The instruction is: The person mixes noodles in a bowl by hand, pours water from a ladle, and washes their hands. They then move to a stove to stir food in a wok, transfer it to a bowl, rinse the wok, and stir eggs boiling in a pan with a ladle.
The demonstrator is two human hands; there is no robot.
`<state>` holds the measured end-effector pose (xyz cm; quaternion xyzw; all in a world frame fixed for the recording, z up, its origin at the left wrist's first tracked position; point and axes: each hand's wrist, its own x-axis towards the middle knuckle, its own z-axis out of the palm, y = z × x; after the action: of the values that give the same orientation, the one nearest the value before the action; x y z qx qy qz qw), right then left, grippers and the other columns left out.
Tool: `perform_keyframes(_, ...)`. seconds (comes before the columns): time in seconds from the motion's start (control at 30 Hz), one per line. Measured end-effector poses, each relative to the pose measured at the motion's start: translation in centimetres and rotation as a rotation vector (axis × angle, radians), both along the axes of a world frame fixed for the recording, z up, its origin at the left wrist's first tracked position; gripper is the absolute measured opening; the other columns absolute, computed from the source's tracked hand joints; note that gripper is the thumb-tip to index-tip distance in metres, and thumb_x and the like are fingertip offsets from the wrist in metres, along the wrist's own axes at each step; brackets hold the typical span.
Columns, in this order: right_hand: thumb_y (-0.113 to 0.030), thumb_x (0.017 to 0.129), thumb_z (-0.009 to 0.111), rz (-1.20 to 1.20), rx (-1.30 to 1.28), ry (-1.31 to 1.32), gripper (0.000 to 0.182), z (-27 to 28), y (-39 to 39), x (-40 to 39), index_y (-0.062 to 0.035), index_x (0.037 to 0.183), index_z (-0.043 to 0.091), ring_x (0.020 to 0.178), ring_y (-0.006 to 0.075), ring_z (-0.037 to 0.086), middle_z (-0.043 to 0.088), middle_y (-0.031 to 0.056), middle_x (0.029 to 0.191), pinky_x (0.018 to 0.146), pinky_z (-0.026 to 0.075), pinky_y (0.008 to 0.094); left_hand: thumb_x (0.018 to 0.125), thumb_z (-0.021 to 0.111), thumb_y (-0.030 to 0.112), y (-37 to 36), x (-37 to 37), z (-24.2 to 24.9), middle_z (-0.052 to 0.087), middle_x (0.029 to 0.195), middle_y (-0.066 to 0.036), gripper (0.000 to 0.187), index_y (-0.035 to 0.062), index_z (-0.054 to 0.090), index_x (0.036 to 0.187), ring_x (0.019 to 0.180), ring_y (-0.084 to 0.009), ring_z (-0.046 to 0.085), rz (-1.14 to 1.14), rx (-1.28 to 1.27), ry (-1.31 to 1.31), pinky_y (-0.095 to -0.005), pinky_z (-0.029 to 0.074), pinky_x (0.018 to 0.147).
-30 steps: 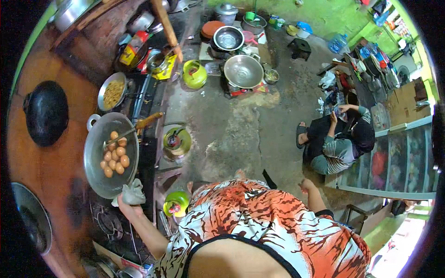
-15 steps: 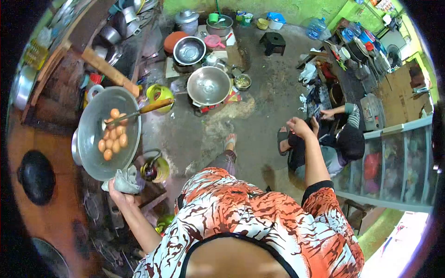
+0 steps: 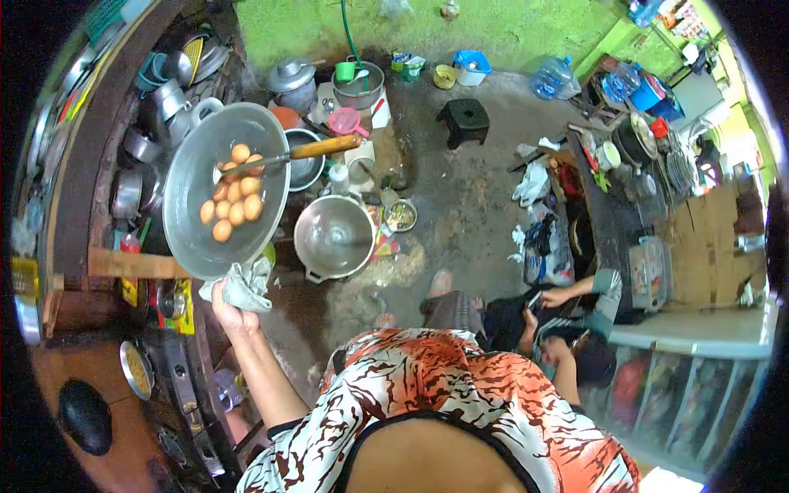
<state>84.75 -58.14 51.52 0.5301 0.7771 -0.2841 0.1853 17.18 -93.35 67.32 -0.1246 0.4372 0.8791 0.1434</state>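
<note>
My left hand (image 3: 237,314) is closed round the near handle of a big grey metal wok (image 3: 185,238), with a pale folded cloth (image 3: 244,285) between hand and handle. The wok is held up in the air at my left. Several brown eggs (image 3: 236,192) lie together in it. Across its right rim rests a metal cooking utensil with a wooden handle (image 3: 325,147), its head among the eggs. My right hand (image 3: 557,351) hangs low at my right, fingers curled, nothing visible in it. It appears close to a seated person in the view.
A wide metal pot (image 3: 334,238) stands on the floor ahead, beside a small bowl of scraps (image 3: 401,216). Farther off are a black stool (image 3: 464,123) and a lidded pot (image 3: 292,80). The seated person (image 3: 579,329) holds a phone. A wooden beam (image 3: 136,264) juts out at left.
I have moved forward, and the wok has come nearer the floor pots, still in my left hand. My right hand has dropped lower. The seated person now appears closer to my body.
</note>
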Motion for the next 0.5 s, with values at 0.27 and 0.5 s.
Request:
perform_keyframes(0.27,-0.023,0.078,0.054,-0.154,-0.23,-0.269,0.023,-6.3,30.2,4.7,-0.0058,0.069,0.066,0.059,0.0245,0.062,0.065,0.0132,0.073,0.049,0.047,0.0405,0.078,0.05,0.013,21.8,-2.6,2.5,0.06,0.098,-0.014,0.029,-0.0024,0.052,0.101,0.091,-0.0316,0.058,0.007,0.128,0.004,-0.0491,0.048,0.084)
perform_keyframes(0.5,-0.028,0.084,0.053,0.028,0.457,0.264,0.034,2.9,62.5,-24.3,0.0045,0.095,0.053,0.072,0.0321,0.057,0.06,0.0195,0.077,0.064,0.044,0.0415,0.077,0.051,0.016,32.8,-6.5,1.7,0.062,0.094,-0.012,0.027,-0.0003,0.056,0.099,0.088,-0.028,0.06,0.137,0.084,-0.008,-0.0424,0.049,0.083)
